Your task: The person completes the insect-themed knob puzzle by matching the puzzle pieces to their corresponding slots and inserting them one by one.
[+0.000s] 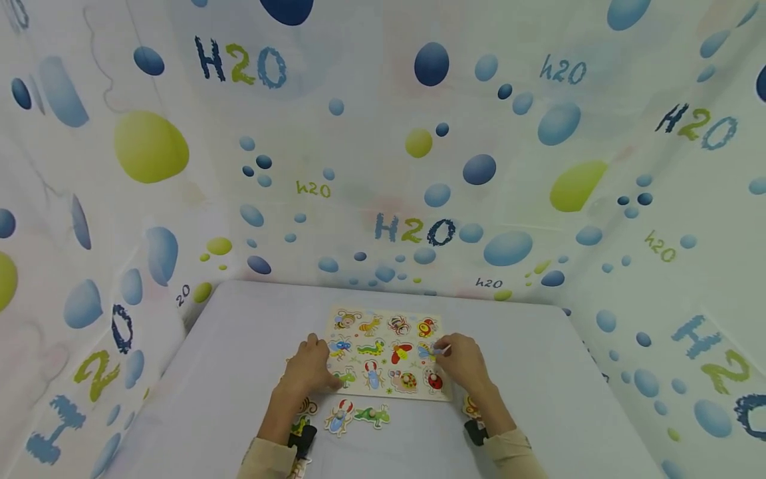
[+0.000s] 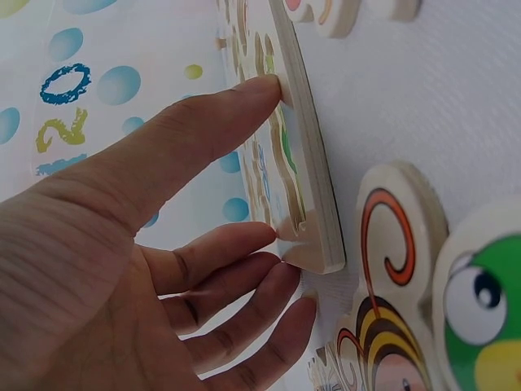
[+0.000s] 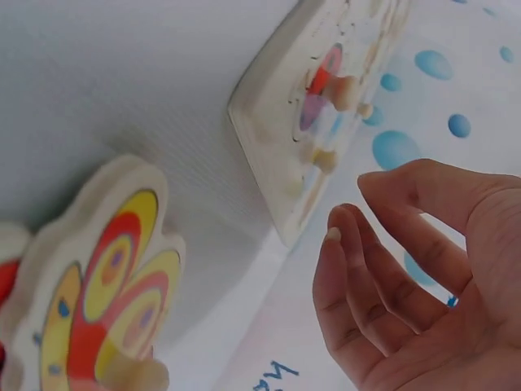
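Observation:
A wooden insect puzzle board (image 1: 385, 392) lies on the table, with colourful bugs on its face. My left hand (image 1: 310, 364) holds its near left corner; in the left wrist view the thumb (image 2: 236, 110) presses on the face near the edge and the fingers rest along the side. At the right edge, my right hand (image 1: 463, 362) pinches a small pale-blue puzzle piece (image 1: 441, 350) close over the blue-and-yellow bug picture. In the right wrist view the thumb (image 3: 407, 183) hides the forefinger's tip, and wooden knobs (image 3: 324, 159) stand up from the board behind.
A beetle piece (image 1: 340, 418) and a green grasshopper piece (image 1: 372, 416) lie before the board. More loose pieces, one a bee-like piece (image 2: 383, 342), lie under the left forearm. A red-and-yellow butterfly piece (image 3: 106, 285) lies near the right wrist. A patterned curtain (image 1: 359, 133) surrounds the table.

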The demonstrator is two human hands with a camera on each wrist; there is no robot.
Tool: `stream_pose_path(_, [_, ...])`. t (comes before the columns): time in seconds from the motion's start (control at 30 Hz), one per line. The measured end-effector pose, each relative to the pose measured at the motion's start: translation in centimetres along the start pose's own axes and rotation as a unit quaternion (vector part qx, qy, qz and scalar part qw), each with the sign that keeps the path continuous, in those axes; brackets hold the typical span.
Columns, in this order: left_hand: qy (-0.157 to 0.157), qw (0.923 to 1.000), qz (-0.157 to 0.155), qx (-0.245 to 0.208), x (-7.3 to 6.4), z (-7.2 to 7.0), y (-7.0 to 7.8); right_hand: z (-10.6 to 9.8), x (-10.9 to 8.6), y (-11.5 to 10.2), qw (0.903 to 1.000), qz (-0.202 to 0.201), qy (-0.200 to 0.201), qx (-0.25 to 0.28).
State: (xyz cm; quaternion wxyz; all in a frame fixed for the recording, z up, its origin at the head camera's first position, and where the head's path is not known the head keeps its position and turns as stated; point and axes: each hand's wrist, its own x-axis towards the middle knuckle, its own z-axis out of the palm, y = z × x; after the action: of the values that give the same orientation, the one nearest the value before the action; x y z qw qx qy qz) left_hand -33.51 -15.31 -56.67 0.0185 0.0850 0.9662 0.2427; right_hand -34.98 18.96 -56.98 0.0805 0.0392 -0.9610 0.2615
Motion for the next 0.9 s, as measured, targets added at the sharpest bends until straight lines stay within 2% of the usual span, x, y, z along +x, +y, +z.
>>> stream_pose_path(0.33, [0.0,1.0,-0.001,-0.005,0.1,0.1,0.1,-1.4,-1.4,0.3,0.999,0.012,-0.033,-0.028])
stream_pose_path(0.53, [0.004,1.0,-0.007,-0.004,0.2,0.1,0.2,-1.8,-1.8,0.7,0.999,0.013,-0.032,-0.029])
stream_pose_path(0.77, [-0.001,1.0,-0.008,-0.003,0.4,0.3,0.2,-1.9,-2.2,1.2,0.9982,0.035,-0.036,-0.032])
stream_pose_path(0.9, [0.001,1.0,-0.006,-0.004,0.4,0.2,0.2,-2.3,-2.6,1.5,0.9986,0.031,-0.033,-0.029])
